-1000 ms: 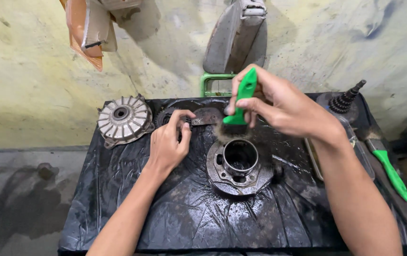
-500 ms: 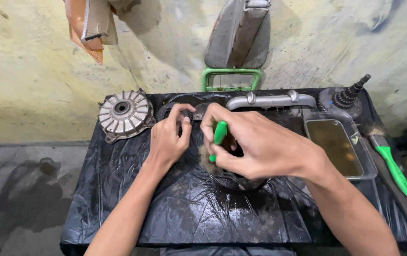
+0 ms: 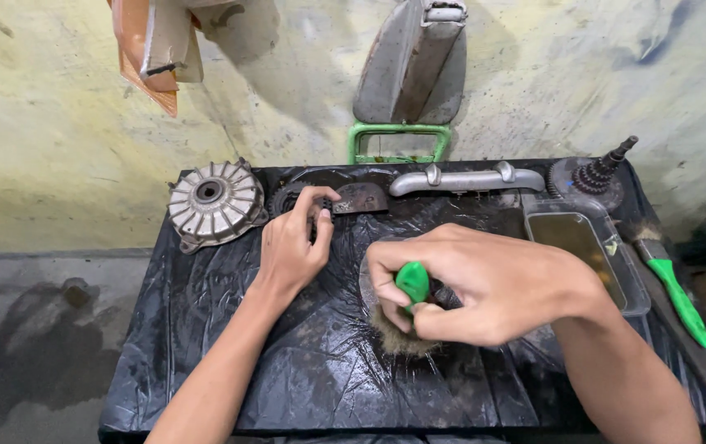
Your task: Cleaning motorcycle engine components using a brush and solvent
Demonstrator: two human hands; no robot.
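Green-handled bristle brush (image 3: pixel 412 284), its tan bristles splayed against the wet black plastic sheet (image 3: pixel 205 329) near the middle of the low table, sits in the right hand (image 3: pixel 484 284). That hand covers most of whatever the bristles press on; only a sliver of grey round metal shows at its left edge, so I cannot tell what the part is or how firmly it lies.

As a judgement, slipping is the main risk. The sheet looks oily and wet, so a hard push of the brush could send the hidden part skating toward the clear plastic tray of brown liquid (image 3: pixel 587 247) just beside the right wrist and slop it. The greasy handle could also twist in the grasp, since only its rounded end pokes out between thumb and forefinger. Flicked bristles could spray grime toward the face looking down.

The right hand's fingers (image 3: pixel 451 325) are curled tight into a near fist around the handle, with no gap showing. The left hand (image 3: pixel 291 247) rests farther back, its fingers (image 3: pixel 320 197) bent and narrow, pinching a small dark toothed metal piece (image 3: pixel 324 210) next to a rusty curved plate (image 3: pixel 361 197), near the ribbed grey metal hub (image 3: pixel 211 201).
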